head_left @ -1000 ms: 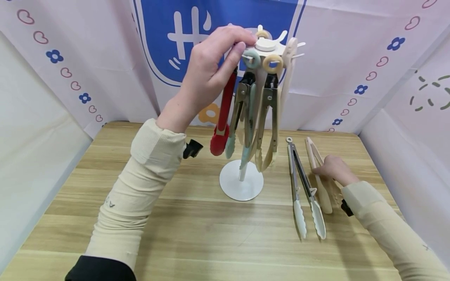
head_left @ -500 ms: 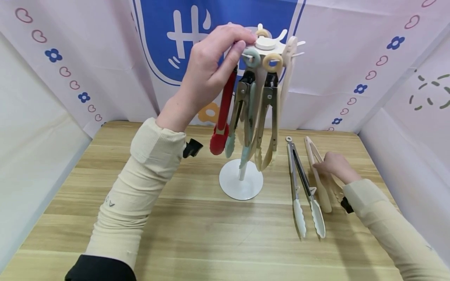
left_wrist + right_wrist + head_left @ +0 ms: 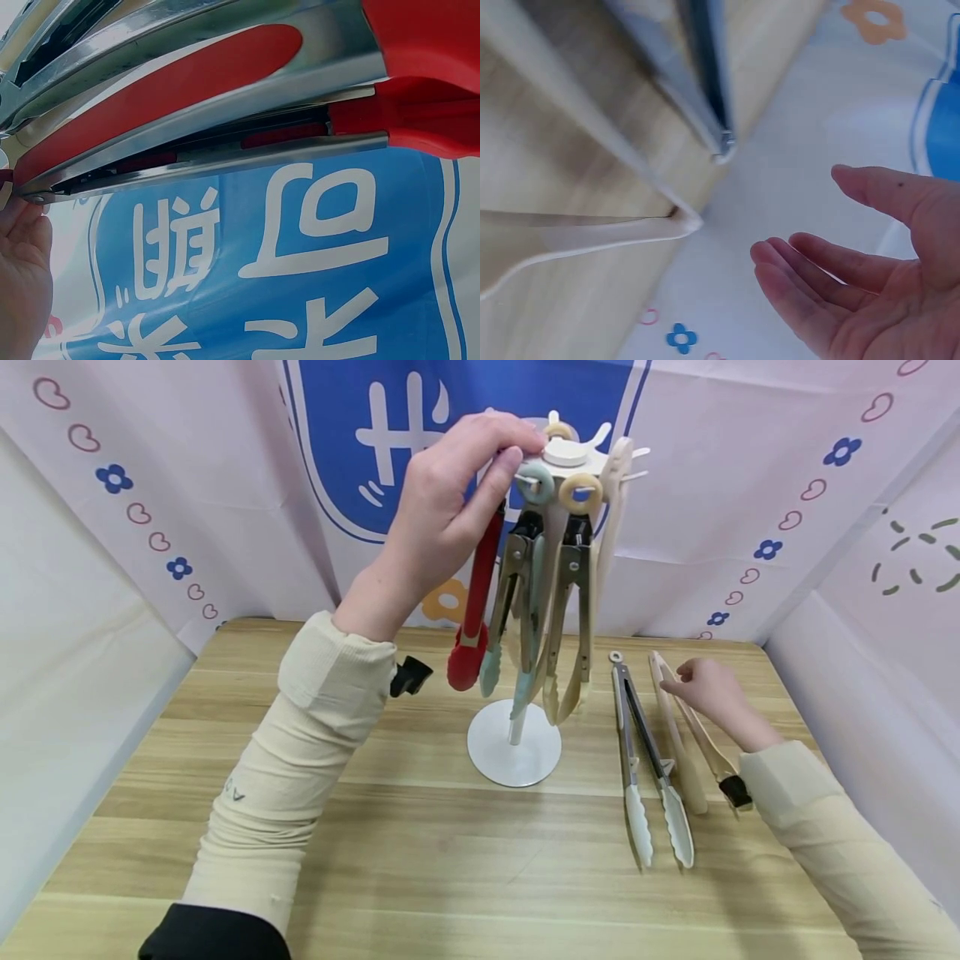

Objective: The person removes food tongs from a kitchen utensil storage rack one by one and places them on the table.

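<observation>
In the head view, a white rack (image 3: 566, 453) stands upright on a round base, with several tongs hanging from its hooks. My left hand (image 3: 450, 502) grips the rack's top edge, fingers partly hidden behind it. Just under that hand hang red tongs (image 3: 471, 610); they cross the left wrist view, with fingertips at their upper end. Mint tongs (image 3: 517, 593) and beige-tipped tongs (image 3: 573, 602) hang beside them. My right hand (image 3: 712, 689) hovers above beige tongs (image 3: 678, 735) lying spread on the table. The right wrist view shows its thumb and fingers apart, nothing between them.
White-tipped metal tongs (image 3: 637, 760) lie spread on the wooden table (image 3: 420, 860), between the rack's round base (image 3: 513, 760) and the beige tongs. A printed cloth (image 3: 705, 485) hangs behind the table, and pale side walls stand at left and right.
My right hand has lifted off the beige tongs and shifted slightly toward the back, uncovering more of their right arm. The left hand and rack stay still.
</observation>
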`<state>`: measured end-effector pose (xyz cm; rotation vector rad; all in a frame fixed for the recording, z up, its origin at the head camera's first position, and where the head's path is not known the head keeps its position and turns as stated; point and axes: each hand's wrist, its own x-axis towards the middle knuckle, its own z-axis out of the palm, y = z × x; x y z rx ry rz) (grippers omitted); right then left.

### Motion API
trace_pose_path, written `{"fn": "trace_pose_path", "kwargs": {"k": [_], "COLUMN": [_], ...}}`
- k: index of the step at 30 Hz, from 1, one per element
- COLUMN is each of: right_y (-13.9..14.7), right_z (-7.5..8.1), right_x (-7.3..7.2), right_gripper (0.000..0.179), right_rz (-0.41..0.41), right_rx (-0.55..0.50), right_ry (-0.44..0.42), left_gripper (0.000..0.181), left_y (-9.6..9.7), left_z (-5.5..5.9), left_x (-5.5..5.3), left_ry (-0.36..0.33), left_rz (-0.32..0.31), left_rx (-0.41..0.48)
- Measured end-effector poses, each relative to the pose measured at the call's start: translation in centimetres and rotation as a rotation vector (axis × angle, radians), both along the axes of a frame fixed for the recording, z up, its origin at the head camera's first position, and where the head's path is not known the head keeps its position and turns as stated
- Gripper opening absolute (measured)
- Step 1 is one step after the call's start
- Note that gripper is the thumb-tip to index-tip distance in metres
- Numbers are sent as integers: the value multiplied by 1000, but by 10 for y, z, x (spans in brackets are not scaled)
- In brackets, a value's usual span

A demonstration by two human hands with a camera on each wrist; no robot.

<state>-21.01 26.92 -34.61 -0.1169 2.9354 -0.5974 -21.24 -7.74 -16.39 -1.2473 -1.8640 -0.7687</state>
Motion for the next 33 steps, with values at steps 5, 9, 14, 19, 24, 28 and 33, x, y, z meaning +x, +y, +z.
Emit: {"fn": "trace_pose_path", "kwargs": {"k": [5,9,14,19,24,28,33], "right_y": [-6,-8,-13,-18,-23,-27,-33], "right_z": [13,20,28,36,43,47,54], "right_x": [5,7,11,13,13,14,15], "right_gripper": [51,51,46,43,40,39,39], "right_rz": [-11,-27,-22,15,30,22,30], "right_rx": [-53,-84,-139,-208,-244,-273,-306], "right_ry": [47,72,164,257,325,344,361], "left_gripper": [24,24,23,23,23,23,23], "left_y": [0,0,0,0,0,0,0], "left_z": [-1,0,-1,0,-1,-1,-1], "left_x": [0,0,0,0,0,0,-1], "left_ry": [8,6,10,7,11,11,15], "left_rz": [9,5,5,-1,3,7,1], "left_rx": [4,5,5,5,9,10,9]}}
